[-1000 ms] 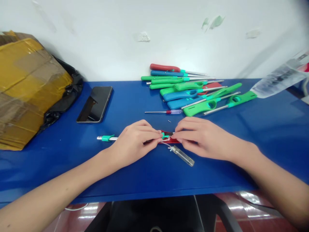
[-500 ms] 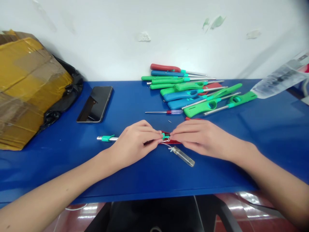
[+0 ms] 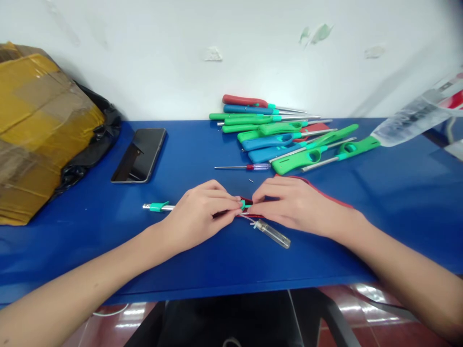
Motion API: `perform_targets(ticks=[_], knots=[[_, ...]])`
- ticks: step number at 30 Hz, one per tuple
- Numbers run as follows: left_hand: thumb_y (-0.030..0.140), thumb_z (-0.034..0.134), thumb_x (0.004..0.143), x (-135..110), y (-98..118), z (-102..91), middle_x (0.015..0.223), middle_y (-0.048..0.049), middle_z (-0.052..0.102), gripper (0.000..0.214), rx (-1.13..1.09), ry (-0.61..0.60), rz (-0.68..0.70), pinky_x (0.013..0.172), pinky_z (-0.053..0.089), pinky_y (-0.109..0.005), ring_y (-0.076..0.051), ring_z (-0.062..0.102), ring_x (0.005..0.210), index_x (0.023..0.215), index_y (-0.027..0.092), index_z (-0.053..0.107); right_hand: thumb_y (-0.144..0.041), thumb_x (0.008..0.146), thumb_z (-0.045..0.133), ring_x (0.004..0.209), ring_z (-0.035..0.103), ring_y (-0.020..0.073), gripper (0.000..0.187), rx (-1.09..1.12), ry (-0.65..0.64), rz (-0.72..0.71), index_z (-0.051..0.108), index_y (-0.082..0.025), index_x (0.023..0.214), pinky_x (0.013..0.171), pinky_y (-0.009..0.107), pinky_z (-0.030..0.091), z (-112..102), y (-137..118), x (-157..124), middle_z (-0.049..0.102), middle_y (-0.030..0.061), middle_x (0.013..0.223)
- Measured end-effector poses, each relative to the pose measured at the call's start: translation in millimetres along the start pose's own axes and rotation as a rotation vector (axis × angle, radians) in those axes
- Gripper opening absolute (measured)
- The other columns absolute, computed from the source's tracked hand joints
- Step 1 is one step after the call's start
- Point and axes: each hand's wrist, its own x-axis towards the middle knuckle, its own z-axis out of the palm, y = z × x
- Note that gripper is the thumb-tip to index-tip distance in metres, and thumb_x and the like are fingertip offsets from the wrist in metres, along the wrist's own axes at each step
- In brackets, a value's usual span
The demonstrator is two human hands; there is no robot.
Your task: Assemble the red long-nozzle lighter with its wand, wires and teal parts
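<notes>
An opened gas lighter lies on the blue table between my hands, its red casing half (image 3: 248, 198) partly hidden by my fingers. My left hand (image 3: 206, 207) is closed on the lighter, pinching near a small green part (image 3: 243, 205). Its metal tube (image 3: 167, 208), with a green collar (image 3: 157, 207), sticks out to the left of that hand. The fingertips of my right hand (image 3: 289, 205) are pressed together at the same green part, inside the casing. A clear fuel tank (image 3: 274, 234) rests in front, joined by a thin white tube. Behind my right wrist shows another red casing half (image 3: 325, 193).
Several green, blue and red lighters (image 3: 269, 140) are piled at the back. A screwdriver (image 3: 258, 166) and a tiny pin (image 3: 251, 180) lie before them. On the left are a phone (image 3: 139, 155) and a taped box (image 3: 43, 130); a plastic bag (image 3: 401, 123) is at right.
My right hand has shifted slightly left, its fingers now more bent over the casing. More of the second red casing half shows behind it. My left hand keeps its grip.
</notes>
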Motion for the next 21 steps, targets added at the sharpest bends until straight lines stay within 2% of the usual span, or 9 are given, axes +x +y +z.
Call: perform_targets(ticks=[6, 10, 15, 21], knots=[[0.016, 0.065, 0.091, 0, -1, 0.7, 0.094, -0.0014, 0.078, 0.011, 0.028, -0.001, 0.003, 0.076, 0.057, -0.03, -0.017, 0.067, 0.085, 0.095, 0.018, 0.075, -0.023, 0.102, 0.044, 0.086, 0.061, 0.0187, 0.025, -0.092, -0.086, 0.011, 0.068, -0.018, 0.102, 0.078, 0.033, 0.048, 0, -3, 3, 0.068, 0.0065, 0.099], [0.016, 0.064, 0.091, -1, -1, 1.2, 0.094, -0.0017, 0.077, 0.012, 0.031, -0.002, 0.002, 0.077, 0.057, -0.03, -0.017, 0.067, 0.084, 0.095, 0.019, 0.075, -0.022, 0.102, 0.043, 0.088, 0.06, 0.0196, 0.025, -0.114, -0.08, 0.0, 0.067, -0.016, 0.101, 0.079, 0.034, 0.049, 2, -3, 5, 0.068, 0.0074, 0.099], [0.018, 0.063, 0.091, -1, -1, 1.3, 0.095, -0.003, 0.077, 0.013, 0.026, 0.002, -0.011, 0.076, 0.058, -0.031, -0.018, 0.067, 0.084, 0.096, 0.019, 0.075, -0.024, 0.101, 0.047, 0.087, 0.06, 0.0185, 0.025, -0.026, -0.029, 0.004, 0.07, -0.017, 0.097, 0.078, 0.033, 0.05, -1, 0, 1, 0.07, 0.0069, 0.099], [0.02, 0.061, 0.093, -1, -1, 0.6, 0.097, -0.0037, 0.077, 0.015, 0.046, -0.016, -0.005, 0.077, 0.058, -0.032, -0.018, 0.066, 0.086, 0.098, 0.019, 0.075, -0.019, 0.1, 0.048, 0.101, 0.063, 0.0182, 0.027, 0.149, -0.062, 0.011, 0.07, -0.02, 0.115, 0.089, 0.033, 0.052, -6, 3, -9, 0.072, 0.0055, 0.116]])
